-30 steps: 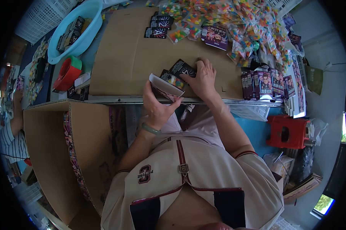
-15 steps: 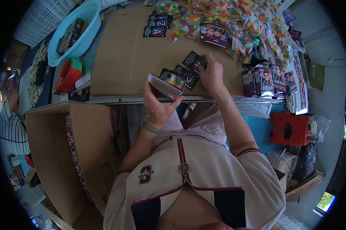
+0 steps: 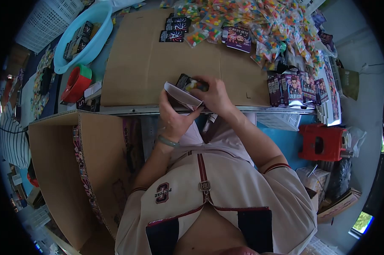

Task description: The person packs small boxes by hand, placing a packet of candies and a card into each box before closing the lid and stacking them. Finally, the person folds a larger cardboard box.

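Observation:
My left hand is closed around a small open box, its pale inside facing up at the table's front edge. Just behind the box's mouth, my right hand pinches a small clear packet of coloured candies. Black printed cards show beside the packet, partly covered by it and by the fingers. Whether the right hand also grips the cards is hidden. Farther back lie more black cards in overlapping stacks, near a printed purple box.
A flat cardboard sheet covers the table. Candy packets are heaped at the back right, with upright purple boxes nearer. On the left are a blue basin, a tape roll and a large open carton. A red stool stands right.
My right hand has moved left and nearer, from the fanned cards to the box's mouth. The cards that lay on the cardboard there are no longer seen. My left hand has stayed put.

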`<state>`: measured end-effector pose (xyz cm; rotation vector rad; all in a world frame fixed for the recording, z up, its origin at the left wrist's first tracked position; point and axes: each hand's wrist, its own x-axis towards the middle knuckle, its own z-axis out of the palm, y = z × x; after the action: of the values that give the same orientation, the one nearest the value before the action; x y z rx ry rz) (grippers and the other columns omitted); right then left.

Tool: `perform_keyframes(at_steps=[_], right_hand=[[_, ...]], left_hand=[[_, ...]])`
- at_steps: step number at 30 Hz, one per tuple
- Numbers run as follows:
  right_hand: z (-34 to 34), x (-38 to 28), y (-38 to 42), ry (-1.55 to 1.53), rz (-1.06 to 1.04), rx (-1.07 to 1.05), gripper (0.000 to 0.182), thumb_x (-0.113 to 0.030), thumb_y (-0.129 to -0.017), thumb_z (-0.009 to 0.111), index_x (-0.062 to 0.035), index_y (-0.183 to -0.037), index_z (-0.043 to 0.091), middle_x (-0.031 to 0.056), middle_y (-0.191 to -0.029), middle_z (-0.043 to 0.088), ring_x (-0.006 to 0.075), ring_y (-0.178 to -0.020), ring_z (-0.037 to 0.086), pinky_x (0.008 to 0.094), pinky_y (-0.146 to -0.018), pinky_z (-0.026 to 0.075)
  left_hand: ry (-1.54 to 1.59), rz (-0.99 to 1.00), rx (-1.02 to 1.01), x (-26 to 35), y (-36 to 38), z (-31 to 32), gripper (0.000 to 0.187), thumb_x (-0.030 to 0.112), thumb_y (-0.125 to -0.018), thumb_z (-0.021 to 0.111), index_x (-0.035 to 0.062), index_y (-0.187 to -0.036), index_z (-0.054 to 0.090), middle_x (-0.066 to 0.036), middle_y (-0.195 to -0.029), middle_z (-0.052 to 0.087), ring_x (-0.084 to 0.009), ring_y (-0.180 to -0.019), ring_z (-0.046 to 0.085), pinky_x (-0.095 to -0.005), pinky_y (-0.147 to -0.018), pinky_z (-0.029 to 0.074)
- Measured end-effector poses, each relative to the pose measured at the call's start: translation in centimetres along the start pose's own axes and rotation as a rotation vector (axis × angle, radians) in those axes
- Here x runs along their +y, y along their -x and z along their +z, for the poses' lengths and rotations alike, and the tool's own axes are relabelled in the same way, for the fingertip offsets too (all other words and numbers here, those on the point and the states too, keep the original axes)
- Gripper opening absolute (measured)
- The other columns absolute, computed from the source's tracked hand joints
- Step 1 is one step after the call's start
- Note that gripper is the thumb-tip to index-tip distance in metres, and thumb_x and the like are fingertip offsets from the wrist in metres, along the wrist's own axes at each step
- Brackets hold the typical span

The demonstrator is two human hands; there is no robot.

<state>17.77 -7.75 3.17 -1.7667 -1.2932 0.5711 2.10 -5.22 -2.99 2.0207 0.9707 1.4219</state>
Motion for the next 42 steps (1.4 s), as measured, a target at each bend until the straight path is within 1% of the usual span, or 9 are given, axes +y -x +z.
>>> perform_keyframes(at_steps=[8,11,13,18,28,34,36,39,42], right_hand=[[-6.8,-4.8,-2.7,-0.575,0.014,0.021,0.041,-0.006,-0.073,0.072,0.0040,-0.112,0.065,0.0079,-0.089,0.069,0.0100,-0.079,0.063,0.0259,-0.074,0.051],[-7.1,-5.6,-2.6,-0.238,-0.132,-0.105,0.041,-0.009,-0.074,0.072,0.0035,-0.112,0.064,0.0115,-0.092,0.070,0.0148,-0.082,0.064,0.0291,-0.075,0.051],[-5.8,-2.8,-2.3,0.056,-0.040,-0.210,0.044,-0.009,-0.079,0.070,0.0015,-0.120,0.061,0.0053,-0.090,0.063,0.0072,-0.080,0.055,0.0240,-0.074,0.050],[-0.7,0.0,1.4,0.432,0.060,-0.117,0.051,-0.027,-0.070,0.077,0.0014,-0.110,0.062,0.0209,-0.100,0.066,0.0388,-0.095,0.063,0.0417,-0.084,0.050],[-0.3,-0.9,1.9,0.365,0.046,-0.012,0.043,-0.023,-0.067,0.079,0.0012,-0.096,0.059,0.0163,-0.092,0.064,0.0362,-0.089,0.063,0.0406,-0.080,0.050],[-1.6,-1.5,1.7,0.118,-0.141,0.085,0.038,-0.009,-0.069,0.075,-0.0001,-0.102,0.056,0.0172,-0.086,0.065,0.0360,-0.080,0.063,0.0396,-0.074,0.051],[-1.8,-0.9,0.9,0.321,-0.490,0.061,0.036,-0.005,-0.071,0.072,-0.0017,-0.104,0.057,0.0173,-0.087,0.064,0.0363,-0.082,0.064,0.0384,-0.072,0.052],[0.0,1.3,0.7,0.251,-0.612,0.033,0.033,-0.002,-0.070,0.063,-0.0031,-0.102,0.057,0.0140,-0.082,0.061,0.0356,-0.080,0.062,0.0419,-0.068,0.051],[-0.5,0.9,0.7,0.279,-0.481,-0.032,0.035,0.000,-0.070,0.065,-0.0026,-0.104,0.060,0.0150,-0.084,0.063,0.0351,-0.081,0.062,0.0403,-0.070,0.052]], left_hand=[[-0.096,-0.099,0.023,0.1,-2.1,-1.5,0.111,0.023,-0.055,0.093,-0.0057,-0.138,0.025,-0.023,-0.125,0.044,-0.0346,-0.116,0.049,-0.0415,-0.096,0.043],[-0.015,-0.154,0.070,0.6,-2.7,-1.7,0.110,0.021,-0.055,0.092,-0.0062,-0.138,0.025,-0.024,-0.126,0.044,-0.0345,-0.115,0.050,-0.0418,-0.097,0.042],[0.010,-0.198,0.134,0.5,-2.4,-2.4,0.111,0.021,-0.055,0.092,-0.0066,-0.138,0.025,-0.024,-0.126,0.044,-0.0346,-0.115,0.050,-0.0420,-0.098,0.042],[0.020,-0.168,0.148,-0.9,-0.5,-2.6,0.111,0.024,-0.057,0.092,-0.0070,-0.139,0.023,-0.024,-0.127,0.044,-0.0362,-0.116,0.049,-0.0424,-0.099,0.041],[-0.119,-0.107,0.131,-0.2,-1.5,-2.3,0.109,0.024,-0.056,0.091,-0.0061,-0.139,0.027,-0.025,-0.127,0.044,-0.0396,-0.117,0.048,-0.0444,-0.098,0.041],[0.239,-0.199,0.190,0.3,-2.0,-1.5,0.109,0.023,-0.056,0.091,-0.0060,-0.139,0.026,-0.026,-0.127,0.044,-0.0403,-0.117,0.048,-0.0432,-0.099,0.042],[0.258,-0.219,0.158,-0.1,-2.7,-0.9,0.108,0.021,-0.055,0.090,-0.0047,-0.139,0.027,-0.025,-0.128,0.045,-0.0404,-0.118,0.049,-0.0430,-0.099,0.043],[0.100,-0.052,-0.292,0.9,-4.8,-1.6,0.104,0.017,-0.055,0.089,0.0011,-0.139,0.029,-0.023,-0.126,0.050,-0.0359,-0.114,0.055,-0.0426,-0.095,0.046],[0.177,-0.105,-0.392,1.2,-5.4,-2.6,0.105,0.018,-0.054,0.088,0.0011,-0.139,0.030,-0.022,-0.127,0.050,-0.0375,-0.116,0.054,-0.0435,-0.097,0.045]])
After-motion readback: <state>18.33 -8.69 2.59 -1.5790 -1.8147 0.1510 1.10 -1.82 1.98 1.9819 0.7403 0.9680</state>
